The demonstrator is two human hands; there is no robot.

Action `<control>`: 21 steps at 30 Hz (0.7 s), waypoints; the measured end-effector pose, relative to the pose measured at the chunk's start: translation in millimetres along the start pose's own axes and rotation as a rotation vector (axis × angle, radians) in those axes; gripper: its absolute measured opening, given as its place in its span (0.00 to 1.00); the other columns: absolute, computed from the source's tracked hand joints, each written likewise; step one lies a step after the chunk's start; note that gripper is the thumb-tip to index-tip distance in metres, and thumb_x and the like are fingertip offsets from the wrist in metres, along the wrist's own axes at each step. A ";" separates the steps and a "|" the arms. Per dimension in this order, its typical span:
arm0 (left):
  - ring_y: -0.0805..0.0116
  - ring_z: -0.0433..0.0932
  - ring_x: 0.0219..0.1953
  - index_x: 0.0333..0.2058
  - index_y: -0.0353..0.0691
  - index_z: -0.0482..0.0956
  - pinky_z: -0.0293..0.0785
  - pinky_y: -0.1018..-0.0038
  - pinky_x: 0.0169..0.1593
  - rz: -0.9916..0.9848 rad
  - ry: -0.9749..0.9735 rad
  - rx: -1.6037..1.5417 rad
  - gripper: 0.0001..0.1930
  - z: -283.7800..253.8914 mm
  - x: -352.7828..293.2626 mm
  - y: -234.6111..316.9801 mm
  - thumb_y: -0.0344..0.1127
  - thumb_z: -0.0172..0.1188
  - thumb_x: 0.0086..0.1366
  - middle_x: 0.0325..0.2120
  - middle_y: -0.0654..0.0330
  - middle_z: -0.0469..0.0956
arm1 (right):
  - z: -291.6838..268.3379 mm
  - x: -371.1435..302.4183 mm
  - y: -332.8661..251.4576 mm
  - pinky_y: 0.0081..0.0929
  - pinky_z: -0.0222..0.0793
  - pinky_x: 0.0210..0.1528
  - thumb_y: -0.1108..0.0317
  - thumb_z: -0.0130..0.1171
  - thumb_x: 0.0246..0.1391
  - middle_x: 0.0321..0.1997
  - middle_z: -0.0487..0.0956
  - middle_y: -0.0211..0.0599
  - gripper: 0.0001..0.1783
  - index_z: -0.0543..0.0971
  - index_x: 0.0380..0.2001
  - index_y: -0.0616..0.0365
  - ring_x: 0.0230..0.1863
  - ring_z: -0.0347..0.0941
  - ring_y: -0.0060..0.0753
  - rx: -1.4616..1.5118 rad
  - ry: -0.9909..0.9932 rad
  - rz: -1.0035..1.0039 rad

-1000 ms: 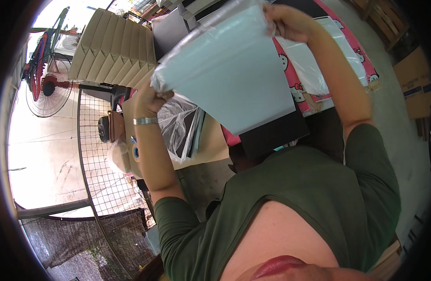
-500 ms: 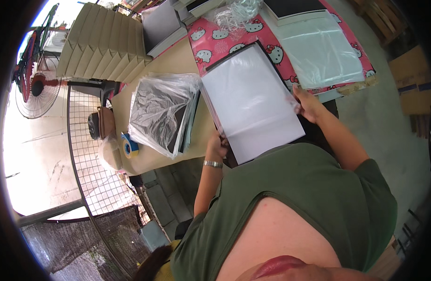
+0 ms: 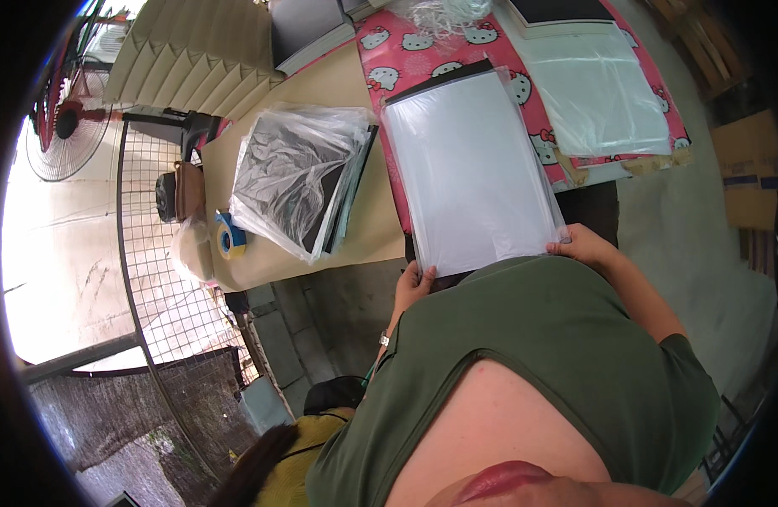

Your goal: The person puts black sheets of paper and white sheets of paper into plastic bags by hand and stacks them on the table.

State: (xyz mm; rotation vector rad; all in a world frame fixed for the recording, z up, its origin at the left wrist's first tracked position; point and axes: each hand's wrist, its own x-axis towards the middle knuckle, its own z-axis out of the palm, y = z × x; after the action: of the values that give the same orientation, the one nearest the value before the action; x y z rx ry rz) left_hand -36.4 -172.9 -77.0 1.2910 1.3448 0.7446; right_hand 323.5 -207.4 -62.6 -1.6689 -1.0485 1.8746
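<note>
Thumb and fingers of your left hand (image 3: 416,284) are pinched on the near left corner of the packet (image 3: 478,173), and those of your right hand (image 3: 585,243) pinch its near right corner, thumb on top. The packet is white under clear plastic, with a dark strip along its far edge. Its far part lies over the pink cover (image 3: 414,61) of the table (image 3: 380,232), while its near part sticks out past the near edge, right up against your shirt (image 3: 524,329). I cannot tell what bears it there.

To your left, on the tan part of the table, a pile of bags (image 3: 300,182) in crinkled clear plastic with dark contents sits close to the near edge. The tape (image 3: 230,239), blue and yellow, is just beside it, toward the near left corner. To your right, flat clear plastic (image 3: 604,101) reaches near the table's right edge, with a black book (image 3: 562,12) at its far end.

Farther off, white string (image 3: 444,13) lies loosely heaped on the pink cover beyond the packet. At the far left stand tan folders (image 3: 190,55), with a thick grey book (image 3: 311,34) beside them.
</note>
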 end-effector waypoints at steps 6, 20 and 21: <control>0.79 0.66 0.14 0.29 0.37 0.67 0.61 0.82 0.17 -0.012 0.198 -0.001 0.08 -41.5 21.3 111.4 0.34 0.50 0.65 0.15 0.64 0.70 | 32.4 49.4 -77.3 0.26 0.63 0.22 0.57 0.55 0.52 0.16 0.73 0.33 0.16 0.74 0.23 0.60 0.18 0.68 0.23 -0.240 -0.004 -0.095; 0.46 0.74 0.29 0.24 0.32 0.73 0.67 0.57 0.34 -0.250 0.968 0.848 0.21 -195.0 94.2 -5.4 0.49 0.54 0.58 0.25 0.45 0.76 | 179.6 308.7 -268.8 0.34 0.69 0.37 0.53 0.58 0.47 0.27 0.78 0.45 0.19 0.78 0.26 0.61 0.32 0.76 0.40 -0.737 0.083 -0.551; 0.45 0.74 0.32 0.26 0.32 0.74 0.67 0.57 0.35 -0.316 0.919 0.862 0.22 -189.6 95.7 -1.9 0.50 0.53 0.58 0.27 0.44 0.76 | 175.1 303.8 -266.9 0.34 0.69 0.38 0.54 0.58 0.47 0.29 0.78 0.46 0.19 0.78 0.28 0.61 0.34 0.76 0.41 -0.697 0.031 -0.485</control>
State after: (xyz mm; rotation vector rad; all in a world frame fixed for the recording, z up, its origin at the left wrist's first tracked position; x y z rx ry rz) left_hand -200.5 -39.0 -61.4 1.3407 2.7557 0.5467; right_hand 50.3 138.3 -58.5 -1.5457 -2.0359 1.2290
